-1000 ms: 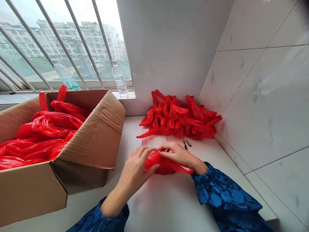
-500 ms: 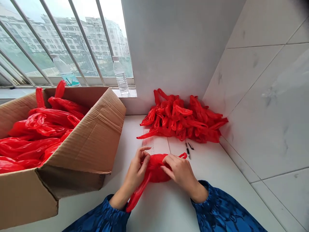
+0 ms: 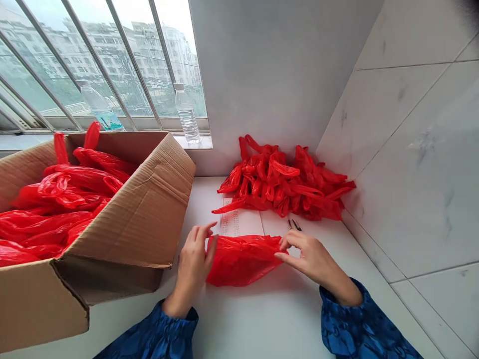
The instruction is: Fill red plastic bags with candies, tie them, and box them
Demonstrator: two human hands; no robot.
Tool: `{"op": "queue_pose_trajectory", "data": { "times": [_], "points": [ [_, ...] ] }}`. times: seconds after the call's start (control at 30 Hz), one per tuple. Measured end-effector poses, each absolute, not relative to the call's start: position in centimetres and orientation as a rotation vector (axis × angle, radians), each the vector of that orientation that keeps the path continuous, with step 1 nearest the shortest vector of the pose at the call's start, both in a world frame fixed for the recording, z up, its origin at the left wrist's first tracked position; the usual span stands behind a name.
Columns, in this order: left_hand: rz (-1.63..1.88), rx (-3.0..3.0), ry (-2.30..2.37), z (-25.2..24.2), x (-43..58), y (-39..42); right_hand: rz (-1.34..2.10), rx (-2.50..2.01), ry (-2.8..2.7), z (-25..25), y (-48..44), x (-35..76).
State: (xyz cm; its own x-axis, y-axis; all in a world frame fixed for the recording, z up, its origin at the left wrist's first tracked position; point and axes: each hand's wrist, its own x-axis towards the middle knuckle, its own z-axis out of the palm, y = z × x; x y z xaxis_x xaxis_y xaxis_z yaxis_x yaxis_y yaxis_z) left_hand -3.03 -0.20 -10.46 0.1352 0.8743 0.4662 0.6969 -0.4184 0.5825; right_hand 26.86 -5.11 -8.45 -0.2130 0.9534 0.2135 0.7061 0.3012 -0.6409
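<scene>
A red plastic bag (image 3: 239,259) lies stretched flat on the white counter between my hands. My left hand (image 3: 192,267) pinches its left edge, thumb on top and fingers wrapped round. My right hand (image 3: 312,259) pinches its right edge with the fingertips. Both sleeves are blue patterned cloth.
A heap of folded red bags (image 3: 286,184) sits in the back corner against the tiled wall. An open cardboard box (image 3: 145,219) full of loose red bags (image 3: 56,204) stands at the left. A printed paper sheet (image 3: 239,222) and pens (image 3: 294,224) lie behind the bag. Two water bottles (image 3: 187,117) stand on the windowsill.
The bag was bunched up between my hands; my hands have moved apart and pulled it out flat and wide on the counter.
</scene>
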Motion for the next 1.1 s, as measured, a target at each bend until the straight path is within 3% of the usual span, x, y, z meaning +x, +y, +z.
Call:
{"op": "queue_pose_trajectory", "data": {
  "times": [0.2,0.4,0.57,0.87,1.0,1.1],
  "points": [
    [0.85,2.843,1.166,-9.4,0.2,-2.3,0.218,-1.363,-2.029,-9.7,-4.7,21.4],
    [1.015,2.677,1.293,-9.4,-1.5,-1.7,0.239,-1.344,-1.877,-9.4,-4.3,22.6],
    [1.091,2.629,1.129,-9.1,-1.5,-2.0,0.286,-1.187,-1.948,-8.7,-4.9,21.4],
    [1.355,2.217,1.267,-9.0,-3.4,-2.6,0.782,-1.141,-1.436,-8.7,-5.1,24.6],
    [1.288,1.857,1.393,-9.7,-4.1,-2.9,1.008,-1.086,-1.271,-8.6,-5.3,25.4],
    [1.266,1.994,1.323,-9.0,-3.1,-3.7,1.073,-1.091,-1.28,-8.0,-5.8,24.2]
  ]
}}
